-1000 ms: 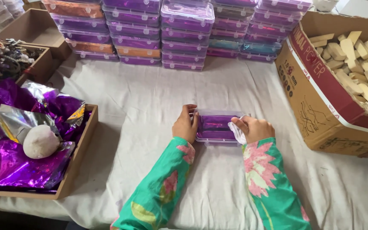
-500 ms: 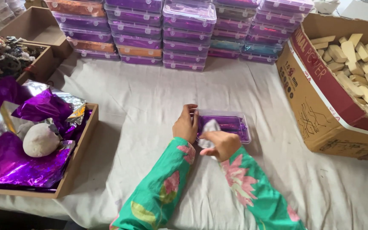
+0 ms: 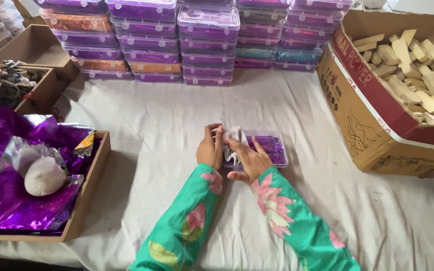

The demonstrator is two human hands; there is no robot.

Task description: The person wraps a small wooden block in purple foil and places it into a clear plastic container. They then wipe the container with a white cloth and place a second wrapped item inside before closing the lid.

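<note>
— What's on the white-clothed table (image 3: 287, 110)?
— A clear plastic box with purple lining (image 3: 269, 148), near its middle.
— And the hands?
— Left hand (image 3: 211, 149) steadies the box's end, grip closed on it; right hand (image 3: 249, 159) presses a crumpled white cloth (image 3: 234, 136) against it.

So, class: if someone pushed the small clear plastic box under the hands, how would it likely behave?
The clear box looks thin-walled and shallow, so probably light and stiff. Lying flat on the wrinkled white cloth, it would likely drag rather than tip. The left hand steadying its end suggests it shifts easily.
</note>
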